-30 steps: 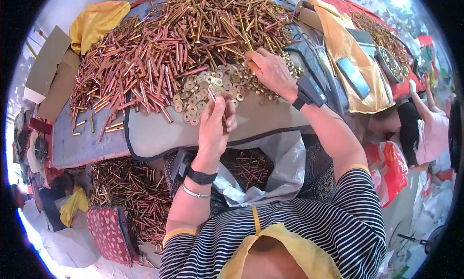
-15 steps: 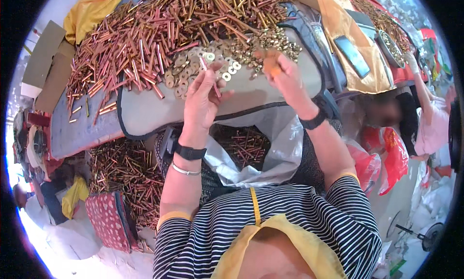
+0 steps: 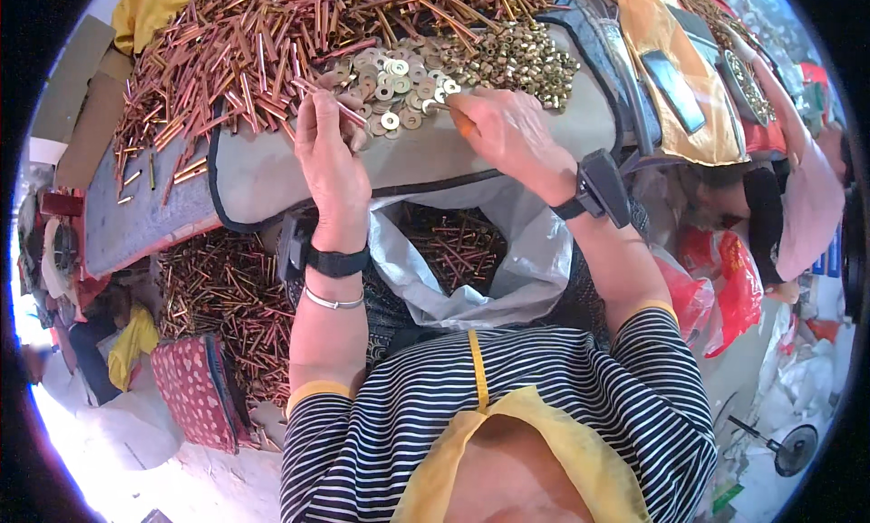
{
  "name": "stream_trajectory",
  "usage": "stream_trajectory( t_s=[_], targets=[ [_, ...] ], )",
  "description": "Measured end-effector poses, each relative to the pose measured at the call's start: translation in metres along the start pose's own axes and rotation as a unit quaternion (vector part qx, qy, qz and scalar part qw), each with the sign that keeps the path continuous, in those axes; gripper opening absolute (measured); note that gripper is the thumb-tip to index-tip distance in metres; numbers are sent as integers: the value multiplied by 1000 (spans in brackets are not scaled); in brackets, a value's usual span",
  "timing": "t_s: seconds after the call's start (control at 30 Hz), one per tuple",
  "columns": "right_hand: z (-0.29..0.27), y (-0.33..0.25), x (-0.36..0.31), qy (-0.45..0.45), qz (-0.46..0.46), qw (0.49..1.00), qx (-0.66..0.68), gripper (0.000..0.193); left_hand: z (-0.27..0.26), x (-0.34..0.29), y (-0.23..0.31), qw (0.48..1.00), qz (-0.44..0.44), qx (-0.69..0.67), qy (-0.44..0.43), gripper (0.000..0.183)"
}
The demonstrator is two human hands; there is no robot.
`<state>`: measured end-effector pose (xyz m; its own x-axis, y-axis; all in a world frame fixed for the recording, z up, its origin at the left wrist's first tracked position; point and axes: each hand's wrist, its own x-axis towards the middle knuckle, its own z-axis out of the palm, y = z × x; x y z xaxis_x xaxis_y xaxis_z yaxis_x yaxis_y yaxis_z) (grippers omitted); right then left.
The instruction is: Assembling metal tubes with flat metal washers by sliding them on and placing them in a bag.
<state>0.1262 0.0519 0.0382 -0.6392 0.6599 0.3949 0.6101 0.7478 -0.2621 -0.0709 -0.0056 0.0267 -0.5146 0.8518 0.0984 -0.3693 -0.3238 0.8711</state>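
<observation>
My left hand (image 3: 332, 156) is closed on a long copper-coloured bolt (image 3: 352, 115), which slants out past the fingers in front of the bolt heap (image 3: 245, 79). My right hand (image 3: 518, 138) reaches in from the right with its fingers pinched together, an orange cover on one finger. Its fingertips are at a flat round washer (image 3: 429, 107) on the near right side of the washer pile (image 3: 399, 67). Behind that hand lies a pile of small brass-coloured nuts (image 3: 530, 59). All these piles rest on a grey mat (image 3: 263, 183).
Between my knees a white sack (image 3: 535, 269) holds more bolts. Another bolt heap (image 3: 222, 310) lies low at left beside a red patterned cushion (image 3: 190, 392). At right are a phone (image 3: 673, 90) on orange cloth, red bags (image 3: 725, 283) and another person's arm (image 3: 784, 97).
My left hand has moved left and away from me, still with the bolt. My right hand has come left from the nuts to the washers, its fingers lowered.
</observation>
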Motion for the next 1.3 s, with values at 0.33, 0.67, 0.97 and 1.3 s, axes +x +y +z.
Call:
stream_trajectory(
  t_s=[0.33,0.67,0.97,1.3],
  targets=[
    [-34,-12,21,-37,-221,972,-67,6,-6,2,-4,994,-75,-82,-4,22],
    [-25,10,26,-216,-57,975,16,32,4,-2,-12,990,-86,-106,-34,15],
    [-19,13,-20,51,120,938,322,21,14,-8,-22,973,-157,-131,-103,13],
    [-30,7,-20,38,96,948,301,18,26,-13,-22,968,-195,-88,-128,15]
  ],
)
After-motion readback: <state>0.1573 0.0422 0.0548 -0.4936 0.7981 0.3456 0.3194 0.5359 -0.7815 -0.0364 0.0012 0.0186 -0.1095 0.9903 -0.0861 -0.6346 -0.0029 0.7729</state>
